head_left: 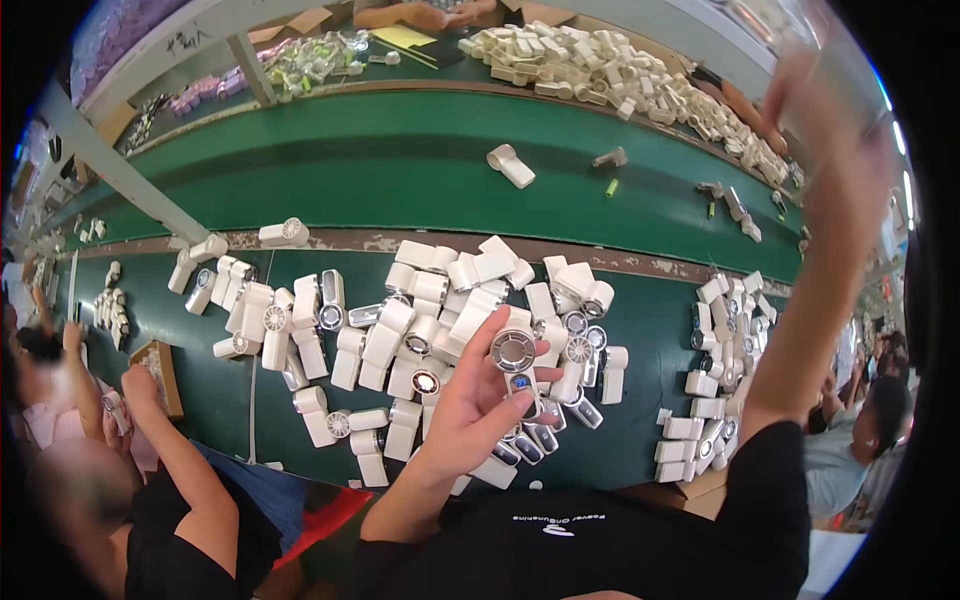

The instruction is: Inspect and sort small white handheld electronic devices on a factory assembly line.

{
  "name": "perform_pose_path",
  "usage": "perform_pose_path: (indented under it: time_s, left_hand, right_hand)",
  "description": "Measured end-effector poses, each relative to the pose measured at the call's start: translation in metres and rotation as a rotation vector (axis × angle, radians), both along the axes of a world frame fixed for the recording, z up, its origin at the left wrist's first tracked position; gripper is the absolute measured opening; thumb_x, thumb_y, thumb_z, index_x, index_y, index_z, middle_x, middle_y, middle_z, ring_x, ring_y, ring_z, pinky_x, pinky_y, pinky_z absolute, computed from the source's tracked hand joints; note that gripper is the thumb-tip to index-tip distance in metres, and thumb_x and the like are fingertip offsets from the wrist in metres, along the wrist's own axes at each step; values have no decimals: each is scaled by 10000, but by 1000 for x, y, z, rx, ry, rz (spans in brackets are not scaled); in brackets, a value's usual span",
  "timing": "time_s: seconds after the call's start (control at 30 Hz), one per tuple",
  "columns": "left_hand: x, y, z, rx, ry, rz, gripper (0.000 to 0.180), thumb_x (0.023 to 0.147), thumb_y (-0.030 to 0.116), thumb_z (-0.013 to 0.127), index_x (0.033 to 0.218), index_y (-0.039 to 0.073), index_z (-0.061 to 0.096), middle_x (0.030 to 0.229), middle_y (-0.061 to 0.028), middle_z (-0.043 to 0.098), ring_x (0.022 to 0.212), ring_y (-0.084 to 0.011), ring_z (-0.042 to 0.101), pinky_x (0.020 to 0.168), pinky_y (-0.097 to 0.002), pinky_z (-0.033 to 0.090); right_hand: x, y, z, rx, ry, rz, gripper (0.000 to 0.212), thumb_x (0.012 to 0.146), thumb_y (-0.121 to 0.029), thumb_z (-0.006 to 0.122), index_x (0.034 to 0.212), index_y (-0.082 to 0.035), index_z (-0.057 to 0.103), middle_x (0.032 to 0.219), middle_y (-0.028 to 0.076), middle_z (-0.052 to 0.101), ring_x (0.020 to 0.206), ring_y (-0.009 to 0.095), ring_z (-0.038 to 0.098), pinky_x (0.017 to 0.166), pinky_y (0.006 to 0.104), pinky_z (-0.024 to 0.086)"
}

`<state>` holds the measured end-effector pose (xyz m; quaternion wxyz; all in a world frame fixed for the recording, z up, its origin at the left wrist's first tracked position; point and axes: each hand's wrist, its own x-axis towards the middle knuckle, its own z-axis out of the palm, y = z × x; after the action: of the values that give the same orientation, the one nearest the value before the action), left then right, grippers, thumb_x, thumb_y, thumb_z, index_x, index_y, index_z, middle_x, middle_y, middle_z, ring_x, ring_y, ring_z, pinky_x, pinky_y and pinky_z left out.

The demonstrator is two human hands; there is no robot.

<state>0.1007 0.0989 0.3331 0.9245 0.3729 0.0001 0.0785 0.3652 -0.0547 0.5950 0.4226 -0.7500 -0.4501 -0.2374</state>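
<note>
My left hand holds a small handheld fan with a round silver grille and a lit blue display. Its thumb presses on the fan's body below the display, and the fingers are behind it. Raised high at the right is my right hand, smeared by motion, so its fingers cannot be made out. Beneath and around my left hand spreads a loose pile of white handheld fans on the green worktop. Some lie with grilles or dark display panels facing up.
Another cluster of white fans lies at the right. Beyond the worktop's raised edge runs a green conveyor belt carrying a white fan and several small parts. White casings heap up on the far side. A co-worker's arm reaches in at left.
</note>
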Motion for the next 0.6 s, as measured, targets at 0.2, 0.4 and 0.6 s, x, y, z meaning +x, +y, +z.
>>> perform_pose_path:
  time_s: [0.2, 0.4, 0.6]
  left_hand:
    - [0, 12, 1, 6, 109, 69, 893, 1019, -120, 516, 1749, 181, 100, 1578, -198, 486, 1399, -326, 589, 987, -461, 652]
    - [8, 11, -3, 45, 157, 185, 893, 1013, -97, 544, 1747, 154, 103, 1560, -236, 496, 1378, -363, 610, 943, -483, 668]
    - [21, 19, 4, 87, 168, 240, 914, 1016, -92, 544, 1755, 160, 69, 1577, -247, 494, 1378, -370, 615, 953, -470, 666]
  right_hand:
    - [73, 72, -222, -215, 928, -4, 399, 1086, -333, 670, 1381, -69, 625, 749, 22, 594, 639, 120, 624, 580, 289, 507]
    - [176, 164, -317, -394, 879, -200, 713, 887, -527, 820, 1267, 46, 631, 907, 140, 745, 734, 258, 751, 695, 393, 612]
    - [166, 217, -345, -1018, 440, -141, 624, 863, -450, 840, 1339, -67, 713, 1281, 223, 747, 1168, 384, 724, 1001, 452, 589]
